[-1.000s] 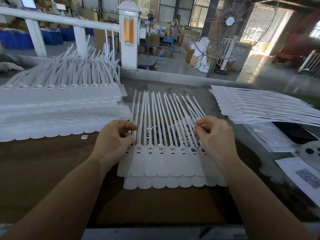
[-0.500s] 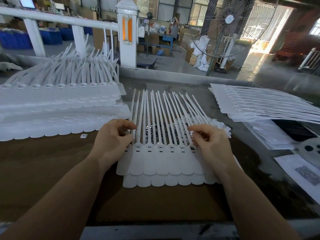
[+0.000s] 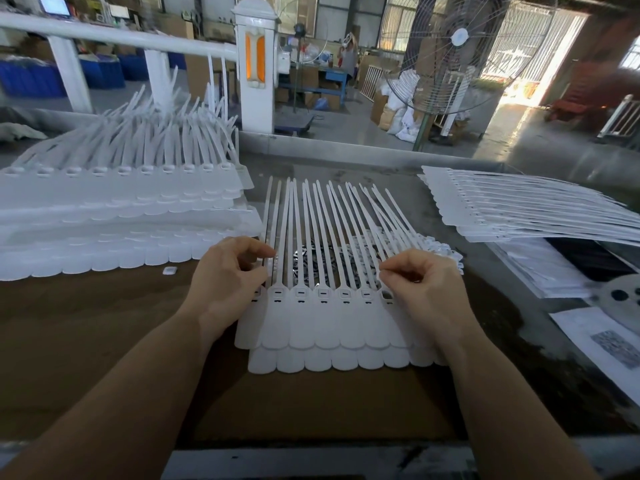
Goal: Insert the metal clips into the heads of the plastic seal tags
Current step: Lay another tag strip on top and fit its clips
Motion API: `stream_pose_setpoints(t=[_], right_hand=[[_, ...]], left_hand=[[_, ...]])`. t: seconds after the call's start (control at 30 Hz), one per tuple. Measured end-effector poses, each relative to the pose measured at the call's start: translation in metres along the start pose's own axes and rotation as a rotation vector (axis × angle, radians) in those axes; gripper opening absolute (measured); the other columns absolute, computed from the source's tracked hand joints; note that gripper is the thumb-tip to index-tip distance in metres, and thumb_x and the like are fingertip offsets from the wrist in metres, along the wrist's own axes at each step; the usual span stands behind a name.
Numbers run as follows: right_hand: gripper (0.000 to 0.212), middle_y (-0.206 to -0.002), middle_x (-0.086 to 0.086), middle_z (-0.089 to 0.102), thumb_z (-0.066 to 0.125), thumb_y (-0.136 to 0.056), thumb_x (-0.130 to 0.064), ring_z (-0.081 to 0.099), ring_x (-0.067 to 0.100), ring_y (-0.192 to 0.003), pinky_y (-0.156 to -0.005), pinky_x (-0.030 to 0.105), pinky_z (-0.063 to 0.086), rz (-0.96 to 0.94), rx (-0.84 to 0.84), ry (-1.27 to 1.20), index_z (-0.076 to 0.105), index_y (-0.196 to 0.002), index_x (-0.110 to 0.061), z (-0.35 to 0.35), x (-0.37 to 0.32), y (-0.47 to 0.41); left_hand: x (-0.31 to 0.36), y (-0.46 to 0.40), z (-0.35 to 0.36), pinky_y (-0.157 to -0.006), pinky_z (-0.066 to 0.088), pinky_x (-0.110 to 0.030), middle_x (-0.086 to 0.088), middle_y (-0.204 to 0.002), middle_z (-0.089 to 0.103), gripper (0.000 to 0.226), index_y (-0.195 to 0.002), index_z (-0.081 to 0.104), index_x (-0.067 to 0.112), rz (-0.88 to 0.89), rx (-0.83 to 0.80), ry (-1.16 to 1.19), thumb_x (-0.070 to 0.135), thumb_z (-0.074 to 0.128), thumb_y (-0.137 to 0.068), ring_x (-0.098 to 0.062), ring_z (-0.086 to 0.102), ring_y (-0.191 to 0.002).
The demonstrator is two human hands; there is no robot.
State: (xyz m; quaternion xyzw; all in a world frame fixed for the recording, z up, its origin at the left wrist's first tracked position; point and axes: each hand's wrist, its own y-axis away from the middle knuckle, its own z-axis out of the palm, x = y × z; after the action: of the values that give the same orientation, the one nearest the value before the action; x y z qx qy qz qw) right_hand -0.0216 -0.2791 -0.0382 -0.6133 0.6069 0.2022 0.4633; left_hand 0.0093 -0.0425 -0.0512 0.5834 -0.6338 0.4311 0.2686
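My right hand, fingertips pinched together on something too small to make out, hovers just above the rightmost head of the seal tags, straps running away from me, while my left hand pinches the leftmost strap

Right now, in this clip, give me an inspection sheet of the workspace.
Surface: brown worktable.
Job's things: sheet of white seal tags flat, centre; metal clips piled under its straps.
Clutter: tag stack left; tag stack right; small white piece; printed papers.
Hands: left hand curled at the left tag heads; right hand pinching at the right heads, pinched item too small to tell.
Cables: nothing seen.
Surroundings: pedestal fan, white railing.
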Motion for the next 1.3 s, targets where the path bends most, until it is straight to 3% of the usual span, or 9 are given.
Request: stream_pose_setpoints(t=[0.3,0.53,0.73,1.03,1.23,1.3], right_hand=[[0.01,-0.073,0.002,0.064,0.065,-0.083,-0.005,0.055,0.007,-0.064,-0.056,0.009,0.045,0.115,-0.08,0.04,0.069,-0.076,-0.012,-0.008,-0.005,-0.001],[0.009,-0.092,-0.003,0.053,0.066,-0.082,-0.006,0.049,0.009,-0.076,-0.065,0.017,0.038,0.152,-0.112,0.118,0.067,-0.074,-0.008,-0.008,-0.006,0.0],[0.01,-0.093,-0.001,0.055,0.065,-0.081,-0.005,0.052,0.01,-0.087,-0.07,0.016,0.039,0.164,-0.136,0.143,0.067,-0.072,-0.01,-0.008,-0.006,-0.003],[0.009,-0.093,0.001,0.06,0.07,-0.076,-0.009,0.056,0.013,-0.085,-0.067,0.021,0.042,0.182,-0.138,0.181,0.068,-0.07,-0.014,-0.008,-0.005,-0.002],[0.011,-0.074,-0.004,0.059,0.073,-0.075,-0.009,0.054,0.007,-0.066,-0.056,0.014,0.037,0.238,-0.166,0.15,0.068,-0.07,-0.017,-0.01,-0.006,-0.003],[0.012,-0.069,-0.002,0.056,0.075,-0.073,-0.009,0.053,0.01,-0.064,-0.056,0.018,0.041,0.265,-0.175,0.123,0.066,-0.074,-0.017,-0.012,-0.007,-0.005]], left_hand=[[0.001,0.001,0.0,-0.06,0.037,-0.012,0.001,-0.089,0.06,0.027,-0.093,0.063,0.027,-0.003,-0.004,-0.003,0.002,0.059,-0.084,-0.008,0.055,-0.077],[0.0,0.001,0.0,-0.059,0.036,-0.012,0.004,-0.085,0.058,0.027,-0.092,0.063,0.029,-0.006,-0.002,-0.007,0.003,0.059,-0.084,-0.008,0.053,-0.075],[0.0,0.0,0.0,-0.061,0.037,-0.012,0.005,-0.088,0.058,0.028,-0.091,0.063,0.03,-0.006,-0.007,0.0,0.003,0.059,-0.084,-0.008,0.054,-0.078],[0.001,0.001,0.0,-0.063,0.038,-0.014,0.001,-0.089,0.062,0.03,-0.09,0.063,0.029,0.003,-0.007,-0.011,0.001,0.059,-0.082,-0.01,0.056,-0.08],[0.0,0.001,0.001,-0.062,0.038,-0.014,0.002,-0.088,0.061,0.028,-0.092,0.064,0.027,0.003,-0.006,-0.02,0.001,0.059,-0.083,-0.009,0.055,-0.078],[0.0,0.001,0.001,-0.063,0.038,-0.014,0.002,-0.089,0.061,0.028,-0.093,0.064,0.027,0.002,-0.008,-0.022,0.002,0.059,-0.083,-0.01,0.056,-0.081]])
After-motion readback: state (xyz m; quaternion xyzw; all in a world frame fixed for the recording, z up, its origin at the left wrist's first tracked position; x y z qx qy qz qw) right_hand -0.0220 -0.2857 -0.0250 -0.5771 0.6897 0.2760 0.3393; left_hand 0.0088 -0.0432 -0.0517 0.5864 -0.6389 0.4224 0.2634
